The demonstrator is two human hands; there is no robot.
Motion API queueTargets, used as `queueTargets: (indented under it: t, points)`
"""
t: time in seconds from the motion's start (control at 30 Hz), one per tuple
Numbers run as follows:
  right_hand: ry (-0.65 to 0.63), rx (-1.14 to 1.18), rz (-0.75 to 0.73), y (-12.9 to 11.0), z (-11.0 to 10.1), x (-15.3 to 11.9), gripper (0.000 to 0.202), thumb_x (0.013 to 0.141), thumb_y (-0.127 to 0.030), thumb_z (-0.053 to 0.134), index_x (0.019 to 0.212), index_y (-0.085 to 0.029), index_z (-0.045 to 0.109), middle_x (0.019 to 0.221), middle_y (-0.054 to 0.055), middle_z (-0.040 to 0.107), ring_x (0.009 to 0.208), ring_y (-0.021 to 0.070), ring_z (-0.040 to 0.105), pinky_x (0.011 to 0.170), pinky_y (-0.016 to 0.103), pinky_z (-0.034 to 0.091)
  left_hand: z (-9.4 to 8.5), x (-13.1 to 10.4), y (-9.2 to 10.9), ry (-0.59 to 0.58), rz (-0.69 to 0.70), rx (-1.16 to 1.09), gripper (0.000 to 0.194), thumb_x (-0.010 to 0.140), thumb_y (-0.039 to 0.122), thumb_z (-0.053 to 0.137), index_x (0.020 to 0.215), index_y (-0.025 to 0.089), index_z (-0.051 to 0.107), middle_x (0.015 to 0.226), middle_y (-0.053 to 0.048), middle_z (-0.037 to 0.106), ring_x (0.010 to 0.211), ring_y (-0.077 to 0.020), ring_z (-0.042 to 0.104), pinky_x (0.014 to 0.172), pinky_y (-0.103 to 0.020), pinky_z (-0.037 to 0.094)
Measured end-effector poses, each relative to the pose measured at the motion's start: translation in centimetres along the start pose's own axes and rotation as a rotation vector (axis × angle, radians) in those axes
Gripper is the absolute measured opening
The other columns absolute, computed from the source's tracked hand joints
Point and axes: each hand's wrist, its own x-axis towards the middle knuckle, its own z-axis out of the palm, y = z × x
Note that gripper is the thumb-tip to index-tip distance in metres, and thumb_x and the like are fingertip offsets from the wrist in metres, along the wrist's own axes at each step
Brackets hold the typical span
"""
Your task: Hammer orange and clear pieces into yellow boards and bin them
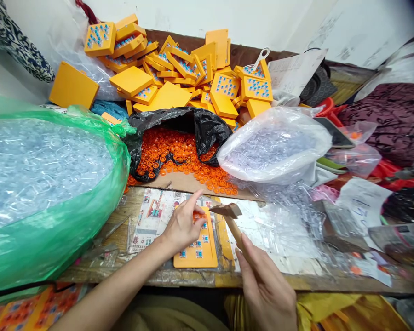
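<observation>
A yellow-orange square board (209,259) with small blue-and-white printed squares lies flat on the worktable near its front edge. Over the board's upper left part rests my left hand (182,225), index finger stretched out and the thumb and other fingers drawn together. Between them shows a bit of orange, apparently a small orange ring (198,215); the fingers partly hide it. My right hand (271,287) is wrapped round the wooden handle of a hammer (232,210). The hammer's dark head is raised just right of the board, apart from it.
Loose orange rings (172,142) spill from a black bag (212,128) behind the board. A green bag (113,184) and a white bag (224,154) hold clear plastic pieces. Similar boards (172,94) are heaped at the back. Clear pieces (290,220) lie scattered at right.
</observation>
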Motion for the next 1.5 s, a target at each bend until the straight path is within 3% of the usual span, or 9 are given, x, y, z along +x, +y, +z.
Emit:
queueTargets:
  t: [0.2,0.4,0.6,0.7,0.83,1.0,1.13,1.33,1.5]
  points:
    - [-0.153,-0.081,0.079,0.7,0.0,-0.6,0.047,0.094,-0.013,0.047,0.138,-0.03,0.05,0.106,0.001,0.071,0.088,0.014,0.071,0.082,0.021,0.052,0.1,0.1,0.0,-0.007,-0.059,-0.022,0.066,0.077,0.011,0.061,0.139,0.013,0.04,0.09,-0.006,0.072,0.093,-0.0211,0.064,0.092,-0.039,0.05]
    - [0.016,0.051,0.123,0.3,0.1,-0.3,0.051,0.091,-0.011,0.056,0.137,-0.032,0.05,0.115,0.001,0.069,0.1,0.0144,0.068,0.088,0.021,0.05,-0.2,0.3,0.0,-0.023,-0.046,-0.014,0.066,0.076,0.011,0.061,0.139,0.014,0.04,0.089,-0.004,0.072,0.09,-0.0202,0.065,0.09,-0.038,0.051]
    - [-0.171,0.01,0.082,0.1,-0.1,0.1,0.048,0.093,-0.013,0.048,0.138,-0.032,0.051,0.1,0.001,0.073,0.079,0.013,0.071,0.077,0.02,0.053,-0.3,0.3,-0.3,-0.057,-0.028,-0.014,0.068,0.076,0.009,0.06,0.14,0.016,0.04,0.093,-0.004,0.072,0.084,-0.0186,0.067,0.083,-0.036,0.054]
    - [-0.179,0.103,0.235,0.4,0.2,-0.4,0.042,0.093,-0.022,0.05,0.133,-0.032,0.056,0.109,0.002,0.072,0.091,0.015,0.071,0.08,0.02,0.054,-0.6,0.2,-0.1,-0.074,-0.019,-0.013,0.067,0.075,0.007,0.059,0.139,0.015,0.042,0.095,-0.006,0.072,0.086,-0.0183,0.067,0.081,-0.033,0.055]
    - [-0.071,0.344,0.657,0.9,1.0,-0.9,0.043,0.082,-0.042,0.064,0.12,-0.023,0.068,0.12,0.007,0.069,0.107,0.0241,0.067,0.088,0.029,0.055,-1.7,1.7,0.1,-0.117,-0.041,0.043,0.057,0.072,0.012,0.068,0.128,0.013,0.056,0.094,-0.007,0.073,0.079,-0.0168,0.069,0.071,-0.028,0.058]
    - [0.07,0.603,0.98,1.4,2.0,-0.7,0.074,0.066,-0.045,0.079,0.132,-0.02,0.057,0.104,0.008,0.074,0.056,0.0153,0.065,0.045,0.024,0.052,-2.2,6.8,-0.5,-0.01,0.005,0.198,0.025,0.083,0.012,0.057,0.105,0.013,0.069,0.107,-0.011,0.071,0.098,-0.0205,0.066,0.093,-0.036,0.051]
    - [0.074,0.662,0.953,1.6,2.1,-0.6,0.075,0.068,-0.044,0.078,0.135,-0.019,0.053,0.096,0.007,0.073,0.039,0.007,0.047,0.034,0.021,0.041,-1.1,10.0,-0.8,-0.067,0.063,0.296,0.02,0.078,0.009,0.061,0.093,0.015,0.073,0.101,-0.008,0.072,0.1,-0.0224,0.064,0.095,-0.037,0.049]
    - [0.081,0.553,0.8,1.5,2.0,-0.7,0.06,0.075,-0.042,0.072,0.129,-0.018,0.059,0.085,0.007,0.074,0.051,0.0149,0.061,0.041,0.024,0.049,-1.1,9.9,-1.5,-0.127,0.059,0.369,0.013,0.079,0.013,0.061,0.081,0.017,0.073,0.079,-0.004,0.072,0.075,-0.0181,0.065,0.075,-0.029,0.052]
    - [0.063,0.503,0.719,1.4,1.9,-0.2,0.055,0.079,-0.041,0.069,0.128,-0.018,0.06,0.081,0.005,0.074,0.06,0.0184,0.067,0.047,0.026,0.055,-1.7,9.0,-2.7,-0.099,0.11,0.394,0.017,0.081,0.01,0.056,0.077,0.014,0.072,0.087,-0.009,0.067,0.088,-0.0231,0.062,0.084,-0.035,0.049]
